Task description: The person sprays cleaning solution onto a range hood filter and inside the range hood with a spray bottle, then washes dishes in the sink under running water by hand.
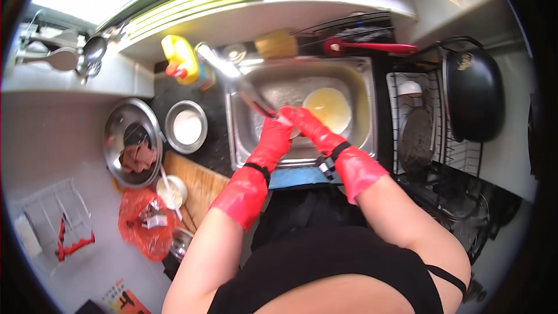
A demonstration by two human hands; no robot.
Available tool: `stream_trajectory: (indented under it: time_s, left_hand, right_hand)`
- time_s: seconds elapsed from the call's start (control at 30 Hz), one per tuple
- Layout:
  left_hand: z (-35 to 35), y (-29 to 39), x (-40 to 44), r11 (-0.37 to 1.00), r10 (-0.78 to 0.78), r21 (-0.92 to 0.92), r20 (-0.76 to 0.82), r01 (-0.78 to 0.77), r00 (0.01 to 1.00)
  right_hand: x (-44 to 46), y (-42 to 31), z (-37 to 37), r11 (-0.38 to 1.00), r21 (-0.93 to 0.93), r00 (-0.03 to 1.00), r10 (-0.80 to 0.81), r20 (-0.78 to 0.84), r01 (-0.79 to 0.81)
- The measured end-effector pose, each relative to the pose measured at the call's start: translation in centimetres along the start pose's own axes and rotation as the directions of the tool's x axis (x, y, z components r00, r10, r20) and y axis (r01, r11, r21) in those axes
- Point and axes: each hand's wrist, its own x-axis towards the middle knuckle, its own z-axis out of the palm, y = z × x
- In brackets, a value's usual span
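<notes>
Both hands wear long red rubber gloves with black bands at the wrists. My left hand point(276, 134) and my right hand point(302, 121) meet over the steel sink point(267, 70), right at the end of the chrome faucet point(250, 90). Something small and pale shows between them, too hidden to name; the fingers of both are closed around it. A round bowl or plate with yellowish liquid point(329, 109) lies in the sink just beyond my right hand.
Left of the sink are a yellow bottle point(183, 61), a metal bowl point(186, 127), a large steel basin point(132, 177) with meat, a wooden cutting board point(200, 189) and a red plastic bag point(145, 238). On the right, a wire rack point(395, 104) stands beside a black pan point(475, 94).
</notes>
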Motion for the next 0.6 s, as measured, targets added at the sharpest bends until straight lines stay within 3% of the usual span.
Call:
stream_trajectory:
  time_s: [0.03,0.07,0.1,0.13,0.17,0.2,0.23,0.27,0.37,0.47,0.5,0.6]
  left_hand:
    - [2.1,-1.9,-0.4,0.946,-0.13,-0.306,-0.064,0.105,0.989]
    - [3.9,-3.0,-1.1,0.951,-0.136,-0.295,-0.121,0.095,0.983]
    - [5.7,-4.1,-1.8,0.955,-0.142,-0.283,-0.178,0.087,0.974]
    - [6.2,-3.8,-2.1,0.998,0.002,0.062,-0.204,0.011,0.979]
    - [7.0,-3.1,-1.8,0.977,-0.204,0.074,0.082,0.198,0.975]
    - [3.3,1.1,-1.7,0.983,-0.124,0.159,0.181,0.095,0.976]
    - [2.5,2.9,-0.6,0.937,-0.333,-0.005,0.282,0.349,0.9]
    - [2.6,3.7,0.2,0.8,-0.488,-0.141,0.413,0.583,0.769]
    - [4.4,-0.2,-1.6,0.899,-0.262,-0.294,0.227,0.323,0.938]
    - [3.5,-4.9,-2.1,0.995,-0.069,0.067,0.033,0.067,0.997]
    - [5.9,-6.8,-2.4,0.974,-0.141,-0.199,-0.161,0.108,0.977]
    - [0.9,0.2,-2.4,0.959,-0.113,0.254,-0.054,0.123,0.992]
  right_hand:
    - [3.9,4.6,-1.3,0.982,0.087,0.976,-0.179,0.124,0.169]
    - [2.6,3.2,-1.7,0.999,0.044,0.999,0.026,-0.042,-0.025]
    - [3.5,3.2,-2.0,0.973,-0.231,0.995,-0.048,-0.091,0.026]
    - [3.6,1.6,-1.8,0.87,-0.491,0.983,-0.122,-0.139,0.039]
    - [3.2,0.5,-1.4,0.833,-0.552,0.976,-0.091,-0.196,-0.033]
    - [2.6,-1.0,-0.7,0.788,-0.607,0.965,-0.067,-0.254,-0.105]
    - [2.6,0.2,-0.4,0.807,-0.589,0.952,-0.14,-0.273,-0.051]
    - [3.4,1.7,-0.7,0.865,-0.497,0.952,-0.097,-0.29,-0.063]
    - [5.0,4.3,-1.6,0.963,-0.246,0.959,0.04,-0.28,-0.112]
    - [3.3,2.1,-0.5,0.976,-0.133,0.967,0.141,-0.213,-0.171]
    - [3.1,1.4,0.0,0.976,-0.131,0.966,0.143,-0.215,-0.174]
    - [3.9,1.1,0.6,0.965,-0.193,0.968,0.139,-0.209,-0.18]
